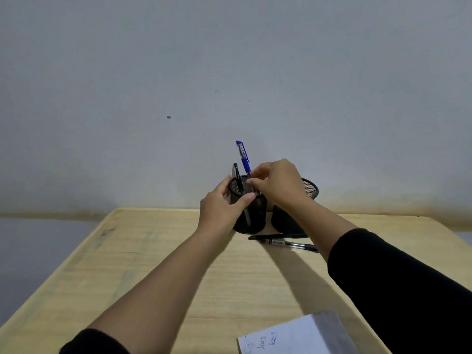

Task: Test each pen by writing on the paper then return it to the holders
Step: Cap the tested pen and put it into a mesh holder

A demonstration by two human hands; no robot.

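At frame centre my left hand steadies the light mesh holder while my right hand pinches the blue pen, a stiff, slick barrel, low above the rim.

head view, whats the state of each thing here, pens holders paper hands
blue pen: capped, upright, pinched by right hand over left holder
left holder: upright, steadied by left hand
black pen: standing in left holder
right holder: upright, contents hidden
two pens: lying on table
paper: written on
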